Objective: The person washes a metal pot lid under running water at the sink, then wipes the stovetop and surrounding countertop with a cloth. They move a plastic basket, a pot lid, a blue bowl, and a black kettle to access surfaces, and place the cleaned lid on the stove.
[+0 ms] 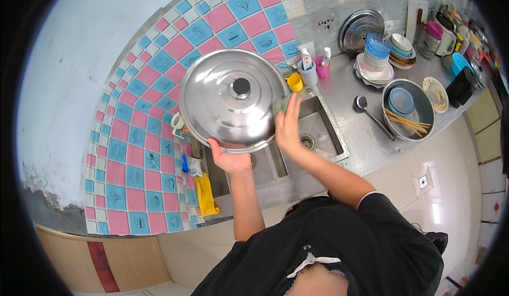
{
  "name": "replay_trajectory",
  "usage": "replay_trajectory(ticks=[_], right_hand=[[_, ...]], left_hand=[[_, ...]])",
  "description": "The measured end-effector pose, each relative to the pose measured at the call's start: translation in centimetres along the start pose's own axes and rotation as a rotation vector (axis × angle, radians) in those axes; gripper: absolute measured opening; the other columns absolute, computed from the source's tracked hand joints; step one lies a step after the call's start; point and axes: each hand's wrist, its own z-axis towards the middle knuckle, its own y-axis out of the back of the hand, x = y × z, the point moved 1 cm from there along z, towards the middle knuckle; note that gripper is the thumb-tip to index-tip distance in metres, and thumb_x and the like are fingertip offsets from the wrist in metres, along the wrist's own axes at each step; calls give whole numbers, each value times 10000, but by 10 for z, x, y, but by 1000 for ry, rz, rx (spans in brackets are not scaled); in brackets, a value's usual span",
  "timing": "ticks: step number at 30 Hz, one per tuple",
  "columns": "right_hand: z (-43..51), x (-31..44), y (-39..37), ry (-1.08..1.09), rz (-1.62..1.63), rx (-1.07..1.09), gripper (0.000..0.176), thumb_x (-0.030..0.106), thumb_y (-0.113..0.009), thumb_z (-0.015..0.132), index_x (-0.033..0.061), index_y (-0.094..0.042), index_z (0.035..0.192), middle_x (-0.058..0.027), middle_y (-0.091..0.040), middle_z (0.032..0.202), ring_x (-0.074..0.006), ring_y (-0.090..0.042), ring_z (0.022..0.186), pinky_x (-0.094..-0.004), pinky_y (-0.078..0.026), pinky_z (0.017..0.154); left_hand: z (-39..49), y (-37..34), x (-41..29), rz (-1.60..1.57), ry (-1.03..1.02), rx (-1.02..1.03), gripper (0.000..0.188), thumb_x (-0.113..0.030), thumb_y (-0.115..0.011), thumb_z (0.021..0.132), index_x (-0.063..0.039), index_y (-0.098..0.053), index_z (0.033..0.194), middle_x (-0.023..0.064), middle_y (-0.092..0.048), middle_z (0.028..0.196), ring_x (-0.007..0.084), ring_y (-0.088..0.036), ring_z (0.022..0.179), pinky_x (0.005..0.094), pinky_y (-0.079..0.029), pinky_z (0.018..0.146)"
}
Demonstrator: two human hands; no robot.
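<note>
Tilted up above the sink is a large round stainless-steel lid (214, 105) with a black knob (241, 86) facing me. My left hand (230, 160) grips its lower rim, thumb on the top face and the other fingers hidden behind. At the lid's right edge, my right hand (289, 127) presses a greenish scrubbing cloth or pad (280, 106) against the metal; that hand's fingers are extended and slightly blurred. Below both hands lies a double-bowl steel sink (342, 147), and a drain (307, 141) shows in the right bowl.
A steel basin (427, 131) holding bowls and chopsticks (405, 122) stands right of the sink, beside a ladle (375, 117). Stacked dishes (373, 67) sit behind. A yellow cup (294, 82) and grey cup (308, 75) line the sink's back. Yellow gloves or cloth (204, 194) hang at left.
</note>
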Motion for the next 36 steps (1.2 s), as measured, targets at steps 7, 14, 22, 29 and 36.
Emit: replay_trajectory(ticks=[7, 14, 22, 29, 36], right_hand=[[-31, 29, -6, -506, 837, -74, 663, -2, -578, 813, -38, -331, 1428, -104, -574, 1187, -151, -567, 1018, -269, -471, 869], [-13, 24, 18, -498, 784, -179, 445, -17, -641, 765, -28, -536, 1197, -41, -615, 1000, -99, -577, 850, -236, -483, 763], [56, -1, 92, -612, 801, 58, 373, -12, -603, 775, -38, -593, 1147, -55, -656, 960, -127, -638, 800, -280, -527, 724], [103, 1, 138, -492, 683, 467, 465, 0, -585, 752, -31, -585, 1216, -50, -663, 1017, -110, -641, 832, -252, -523, 767], [124, 1, 157, -491, 515, 779, 485, 66, -575, 691, -28, -596, 1166, -29, -643, 993, -97, -623, 833, -231, -510, 762]], left_hand=[[-1, -24, 23, 224, -142, -66, 662, -532, -415, 988, -68, -335, 1453, 93, -371, 1490, 282, -346, 1370, 478, -260, 1138], [-6, 9, 29, 275, -8, -407, 666, -583, -404, 972, -109, -355, 1439, 43, -409, 1456, 252, -406, 1318, 471, -360, 1088], [-5, 35, -14, 511, 116, -200, 695, -555, -414, 983, 14, -403, 1381, 120, -494, 1378, 267, -512, 1221, 409, -428, 1032], [12, 45, -50, 646, 331, 36, 620, -508, -447, 992, 33, -520, 1285, 118, -617, 1227, 207, -596, 1094, 348, -475, 951], [27, 42, -64, 814, 543, 132, 533, -461, -508, 985, 23, -589, 1193, 93, -674, 1078, 171, -647, 931, 314, -525, 814]])
